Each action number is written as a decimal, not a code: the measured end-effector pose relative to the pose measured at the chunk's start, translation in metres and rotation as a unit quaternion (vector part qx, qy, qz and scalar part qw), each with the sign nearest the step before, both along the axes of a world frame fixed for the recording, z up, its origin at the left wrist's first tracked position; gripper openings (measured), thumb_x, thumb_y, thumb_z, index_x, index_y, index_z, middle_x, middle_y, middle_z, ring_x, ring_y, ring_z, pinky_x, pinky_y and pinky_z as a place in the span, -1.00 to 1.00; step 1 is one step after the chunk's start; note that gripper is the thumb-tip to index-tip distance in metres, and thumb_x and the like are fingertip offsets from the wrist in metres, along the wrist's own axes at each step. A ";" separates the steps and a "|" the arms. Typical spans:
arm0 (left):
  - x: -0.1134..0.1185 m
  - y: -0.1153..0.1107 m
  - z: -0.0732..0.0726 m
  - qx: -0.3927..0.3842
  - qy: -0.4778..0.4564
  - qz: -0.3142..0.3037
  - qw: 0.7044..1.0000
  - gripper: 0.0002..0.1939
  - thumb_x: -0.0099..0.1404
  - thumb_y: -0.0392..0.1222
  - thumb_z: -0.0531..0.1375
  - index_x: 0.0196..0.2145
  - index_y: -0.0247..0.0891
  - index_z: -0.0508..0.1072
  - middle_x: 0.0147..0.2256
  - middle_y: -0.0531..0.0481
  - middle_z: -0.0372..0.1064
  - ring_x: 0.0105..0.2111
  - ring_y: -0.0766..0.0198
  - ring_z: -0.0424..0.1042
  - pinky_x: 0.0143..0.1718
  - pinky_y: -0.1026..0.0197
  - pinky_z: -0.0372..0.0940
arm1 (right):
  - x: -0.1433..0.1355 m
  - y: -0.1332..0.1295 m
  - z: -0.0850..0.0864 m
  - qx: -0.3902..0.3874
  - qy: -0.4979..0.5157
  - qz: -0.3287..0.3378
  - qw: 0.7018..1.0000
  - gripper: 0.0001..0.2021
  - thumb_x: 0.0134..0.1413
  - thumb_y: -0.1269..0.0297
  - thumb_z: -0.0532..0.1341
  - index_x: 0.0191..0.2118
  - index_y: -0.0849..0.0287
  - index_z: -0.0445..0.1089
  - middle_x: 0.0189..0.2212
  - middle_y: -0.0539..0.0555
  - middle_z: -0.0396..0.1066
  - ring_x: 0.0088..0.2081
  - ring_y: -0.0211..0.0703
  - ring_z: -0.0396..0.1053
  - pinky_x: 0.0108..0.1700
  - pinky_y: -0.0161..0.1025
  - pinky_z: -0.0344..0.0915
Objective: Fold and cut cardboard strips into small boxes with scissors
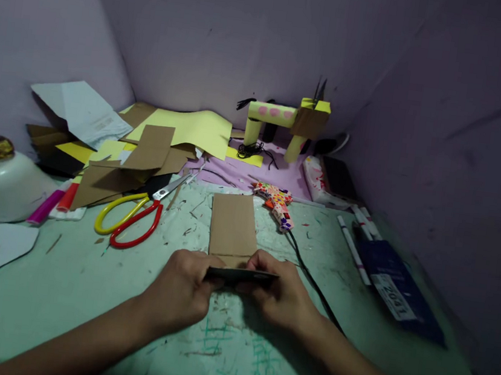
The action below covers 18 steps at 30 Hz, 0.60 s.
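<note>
Both of my hands meet at the front middle of the table. My left hand (186, 283) pinches the left end of a dark, flat piece of card (239, 275), and my right hand (283, 292) grips its right end. The card is seen nearly edge-on. Just beyond it lies a brown cardboard rectangle (234, 225) with a crease or seam near its close end; whether it joins the dark card cannot be made out. To the right of the cardboard rests a patterned glue gun (278, 206) with a black cord. Scissors (138, 213) with yellow and red handles lie to the left.
Cardboard and yellow paper sheets (185, 128) pile up at the back left. A yellow and brown animal figure (273, 115) stands at the back. On the right are a dark blue packet (403, 285) and white pens (355, 249); a white rounded object (8, 188) is at left.
</note>
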<state>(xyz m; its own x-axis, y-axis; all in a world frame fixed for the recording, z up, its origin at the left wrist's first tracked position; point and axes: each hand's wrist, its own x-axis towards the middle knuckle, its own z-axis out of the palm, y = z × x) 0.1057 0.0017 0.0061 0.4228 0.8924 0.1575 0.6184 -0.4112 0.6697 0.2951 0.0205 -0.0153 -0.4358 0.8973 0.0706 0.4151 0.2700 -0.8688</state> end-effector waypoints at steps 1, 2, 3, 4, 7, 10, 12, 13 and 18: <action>-0.001 -0.001 0.001 -0.013 -0.002 0.010 1.000 -0.75 0.19 -0.31 0.01 -0.47 -0.29 0.48 -0.55 -0.01 0.42 -0.53 0.28 0.37 -0.49 0.24 0.23 | 0.001 -0.001 0.000 -0.008 0.006 -0.006 1.000 -0.88 -0.14 0.39 0.20 -0.49 0.12 0.20 -0.63 -0.07 0.27 -0.58 -0.30 0.17 -0.54 -0.32 0.11; -0.002 -0.001 0.001 -0.022 -0.006 0.019 1.000 -0.78 0.17 -0.31 0.03 -0.48 -0.29 0.48 -0.56 0.00 0.41 -0.53 0.28 0.37 -0.49 0.24 0.23 | 0.002 -0.002 -0.001 -0.019 0.010 -0.013 1.000 -0.87 -0.15 0.37 0.23 -0.49 0.13 0.21 -0.62 -0.07 0.28 -0.57 -0.30 0.18 -0.53 -0.32 0.13; -0.003 -0.002 0.001 -0.030 -0.010 0.024 0.999 -0.80 0.15 -0.31 0.05 -0.49 -0.29 0.46 -0.56 0.01 0.40 -0.53 0.28 0.37 -0.50 0.25 0.22 | 0.003 -0.003 -0.001 -0.029 0.014 -0.019 0.999 -0.86 -0.15 0.35 0.25 -0.48 0.13 0.22 -0.62 -0.07 0.28 -0.57 -0.29 0.20 -0.53 -0.32 0.14; -0.004 -0.002 0.001 -0.038 -0.011 0.027 0.999 -0.83 0.14 -0.32 0.07 -0.51 -0.29 0.45 -0.57 0.02 0.39 -0.53 0.29 0.36 -0.50 0.26 0.21 | 0.005 -0.004 -0.001 -0.036 0.014 -0.024 0.999 -0.85 -0.15 0.34 0.27 -0.48 0.13 0.23 -0.62 -0.06 0.29 -0.56 -0.29 0.21 -0.53 -0.32 0.14; -0.007 -0.003 0.001 -0.061 -0.009 0.025 0.998 -0.86 0.11 -0.34 0.10 -0.56 -0.29 0.40 -0.58 0.04 0.35 -0.54 0.31 0.35 -0.51 0.27 0.19 | 0.011 -0.006 -0.001 -0.019 -0.004 -0.014 1.000 -0.89 -0.11 0.34 0.24 -0.43 0.14 0.27 -0.61 -0.06 0.32 -0.56 -0.27 0.24 -0.53 -0.32 0.14; -0.007 -0.003 -0.002 -0.068 -0.016 0.033 0.997 -0.88 0.08 -0.36 0.10 -0.57 -0.29 0.38 -0.59 0.06 0.32 -0.56 0.33 0.31 -0.54 0.29 0.16 | 0.015 -0.006 0.002 0.015 -0.043 -0.005 0.999 -0.94 -0.07 0.35 0.21 -0.40 0.14 0.29 -0.56 -0.01 0.37 -0.51 -0.22 0.30 -0.48 -0.28 0.18; -0.006 -0.003 -0.004 -0.067 -0.019 0.045 0.997 -0.90 0.07 -0.34 0.10 -0.54 -0.29 0.38 -0.62 0.08 0.28 -0.61 0.35 0.25 -0.59 0.30 0.11 | 0.016 -0.004 0.004 0.029 -0.074 -0.009 0.997 -0.96 -0.07 0.36 0.18 -0.43 0.13 0.28 -0.57 0.01 0.36 -0.51 -0.19 0.31 -0.48 -0.26 0.18; -0.005 -0.003 -0.004 -0.069 -0.016 0.050 0.996 -0.91 0.08 -0.34 0.09 -0.52 -0.29 0.39 -0.62 0.08 0.27 -0.62 0.35 0.22 -0.60 0.30 0.09 | 0.015 -0.004 0.005 0.035 -0.088 -0.012 0.995 -0.96 -0.08 0.37 0.17 -0.45 0.13 0.27 -0.59 0.00 0.35 -0.53 -0.19 0.29 -0.50 -0.25 0.17; -0.001 -0.006 -0.004 -0.115 0.047 0.084 0.989 -0.85 0.10 -0.28 0.11 -0.39 -0.28 0.47 -0.57 0.04 0.34 -0.56 0.29 0.27 -0.53 0.26 0.11 | 0.014 -0.002 0.009 0.049 -0.107 -0.013 0.993 -0.93 -0.10 0.39 0.18 -0.49 0.13 0.24 -0.60 0.00 0.32 -0.54 -0.19 0.26 -0.51 -0.25 0.15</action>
